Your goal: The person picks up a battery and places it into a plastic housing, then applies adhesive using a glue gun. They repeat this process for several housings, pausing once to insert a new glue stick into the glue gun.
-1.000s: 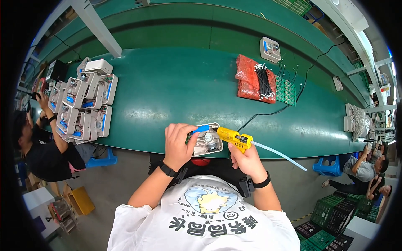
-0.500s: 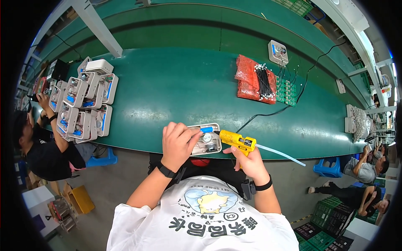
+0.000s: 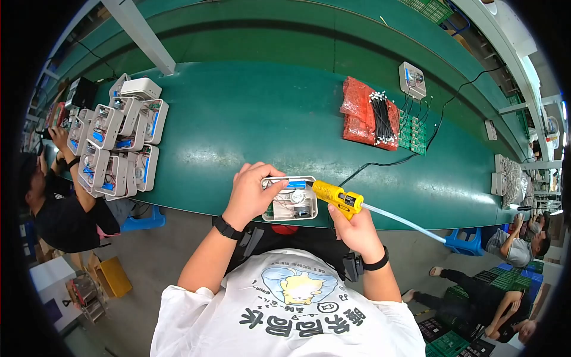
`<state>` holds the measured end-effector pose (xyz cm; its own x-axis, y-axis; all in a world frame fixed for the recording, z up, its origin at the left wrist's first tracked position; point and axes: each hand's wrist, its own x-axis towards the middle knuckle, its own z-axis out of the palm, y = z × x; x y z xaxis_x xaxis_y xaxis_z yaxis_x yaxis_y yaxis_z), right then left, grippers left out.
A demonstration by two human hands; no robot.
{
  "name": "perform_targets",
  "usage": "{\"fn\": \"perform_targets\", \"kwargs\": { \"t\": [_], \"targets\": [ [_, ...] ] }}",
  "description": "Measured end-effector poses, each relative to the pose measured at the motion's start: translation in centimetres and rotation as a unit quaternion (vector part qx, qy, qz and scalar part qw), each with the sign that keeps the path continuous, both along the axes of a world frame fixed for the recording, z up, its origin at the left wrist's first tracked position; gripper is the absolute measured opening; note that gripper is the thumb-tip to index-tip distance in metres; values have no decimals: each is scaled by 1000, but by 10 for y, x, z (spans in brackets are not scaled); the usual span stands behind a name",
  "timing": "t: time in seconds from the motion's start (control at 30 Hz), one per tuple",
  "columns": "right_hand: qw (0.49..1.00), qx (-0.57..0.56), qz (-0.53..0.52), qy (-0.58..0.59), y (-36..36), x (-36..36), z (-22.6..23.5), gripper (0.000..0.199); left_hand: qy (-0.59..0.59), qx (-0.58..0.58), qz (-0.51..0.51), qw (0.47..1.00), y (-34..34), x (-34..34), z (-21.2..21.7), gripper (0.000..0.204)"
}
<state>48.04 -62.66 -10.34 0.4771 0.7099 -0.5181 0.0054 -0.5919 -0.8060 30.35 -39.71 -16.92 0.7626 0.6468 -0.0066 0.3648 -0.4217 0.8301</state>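
A white plastic housing (image 3: 277, 218) lies open-side up at the table's near edge, with wires and round parts inside. Along its far inner wall sits a blue cylindrical battery (image 3: 295, 185). My left hand (image 3: 253, 193) is closed on the housing's far left corner, its thumb against the battery's left end; some fingertips are hidden. In my right hand (image 3: 355, 231) is a yellow hot glue gun (image 3: 336, 196), gripped by its handle. Its nozzle points left at the battery's right end, and a pale glue stick (image 3: 404, 222) trails from its back.
Several similar housings (image 3: 122, 140) are piled on the left. Red bubble wrap (image 3: 357, 113) with black cables (image 3: 382, 119) lies at the far right, beside green circuit boards (image 3: 413, 132). A black cord (image 3: 380, 164) crosses the table. A co-worker (image 3: 65, 208) sits at the left.
The blue battery has gone from being held over the housing to lying along its far wall. My left hand has shifted onto the housing's corner. The glue gun stays at the battery's right end.
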Motion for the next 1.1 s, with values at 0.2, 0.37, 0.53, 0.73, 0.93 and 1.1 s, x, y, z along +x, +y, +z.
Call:
{"fn": "perform_targets", "kwargs": {
  "t": [0.2, 0.37, 0.53, 0.73, 0.93, 1.1],
  "targets": [
    [996, 51, -45, 49, -10, -8, 2, 27, -15, -2, 3, 1000, 1, 1, 3, 15],
    [995, 27, -29, 92, -16, -1, -11, 31, -20, -4, 9, 1000, 0, 0, 6, 13],
    [999, -1, -26, 30, -11, -9, 0, 30, -34, 18, 5, 999, -4, -5, 2, 13],
    [997, 20, 7, -68, -10, -17, 14, 26, -24, 8, -26, 999, -4, -15, 1, 19],
    [994, 88, 27, -60, -12, -13, 9, 19, 14, 38, -43, 998, -8, -15, 11, 29],
    [994, 77, 1, -79, -19, -14, -5, 15, 15, 23, -50, 998, -5, -15, 12, 30]
  ]
}}
